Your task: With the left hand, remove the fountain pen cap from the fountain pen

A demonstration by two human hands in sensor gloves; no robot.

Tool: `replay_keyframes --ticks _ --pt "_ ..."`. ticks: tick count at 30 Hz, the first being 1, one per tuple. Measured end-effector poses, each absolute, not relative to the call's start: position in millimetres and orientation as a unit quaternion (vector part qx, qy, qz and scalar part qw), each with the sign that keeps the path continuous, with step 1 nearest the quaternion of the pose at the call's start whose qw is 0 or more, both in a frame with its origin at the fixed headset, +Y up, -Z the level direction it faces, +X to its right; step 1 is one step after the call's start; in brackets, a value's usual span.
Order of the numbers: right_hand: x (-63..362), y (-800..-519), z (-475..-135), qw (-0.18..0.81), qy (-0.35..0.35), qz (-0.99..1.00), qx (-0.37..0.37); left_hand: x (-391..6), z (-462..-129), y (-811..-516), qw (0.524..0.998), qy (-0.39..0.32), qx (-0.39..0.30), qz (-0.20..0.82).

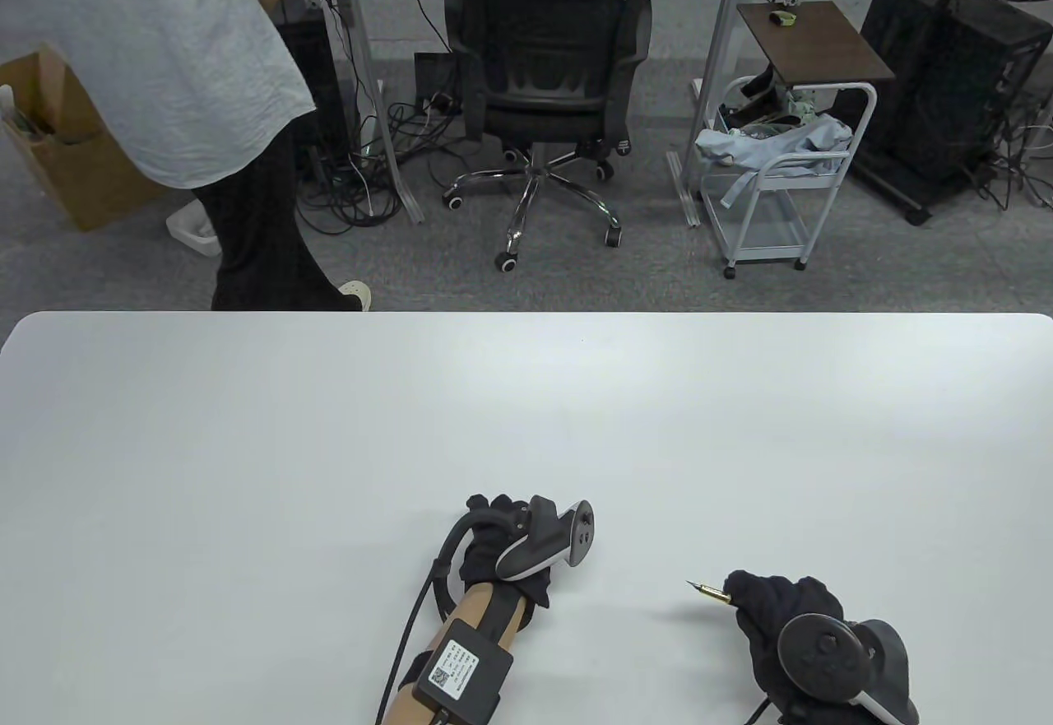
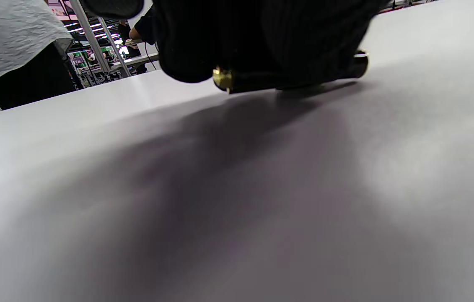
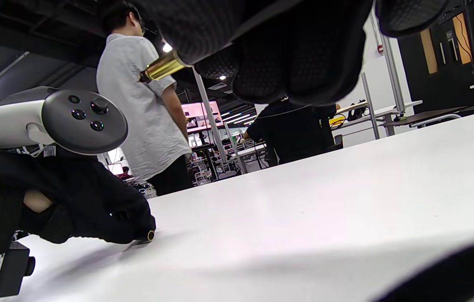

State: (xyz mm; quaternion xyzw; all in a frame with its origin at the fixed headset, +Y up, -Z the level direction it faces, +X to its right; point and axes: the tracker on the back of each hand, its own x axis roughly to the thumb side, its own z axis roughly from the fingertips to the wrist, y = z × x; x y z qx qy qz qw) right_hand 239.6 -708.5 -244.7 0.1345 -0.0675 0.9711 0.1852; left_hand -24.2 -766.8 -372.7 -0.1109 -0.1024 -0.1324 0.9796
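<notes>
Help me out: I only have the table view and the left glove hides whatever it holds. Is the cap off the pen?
Observer: Yes. The left wrist view shows the left hand gripping the black cap, gold band showing.
Operator: Is it down on the table?
Observer: Right wrist view: the cap end sits low, at the table; touching, cannot tell.
Operator: And the pen?
Observer: The right hand grips the fountain pen; its gold section pokes out, uncapped.

The black-gloved left hand [image 1: 502,548] rests knuckles-down near the white desk's [image 1: 329,445] front edge, fingers curled closed; the black-gloved right hand [image 1: 777,618] hovers beside it, fist clenched.
</notes>
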Motion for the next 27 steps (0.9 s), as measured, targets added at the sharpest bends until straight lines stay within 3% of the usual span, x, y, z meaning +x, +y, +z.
replay_keyframes --ticks 8,15,19,27 --pt "235.4 -709.3 -244.3 0.183 -0.063 0.971 0.138 -27.2 -370.0 -760.1 0.979 -0.099 -0.1 -0.148" --pt "228.3 -711.8 -244.7 0.178 -0.054 0.971 0.151 -51.3 -346.6 -682.9 0.996 -0.09 -0.012 -0.023" --pt "221.1 -713.6 -244.0 0.169 -0.049 0.971 0.163 -66.8 -312.6 -654.4 0.994 -0.101 0.041 -0.022" --pt "202.9 -720.3 -241.5 0.136 -0.035 0.973 0.184 -102.8 -264.7 -671.7 0.995 -0.096 0.034 -0.003"
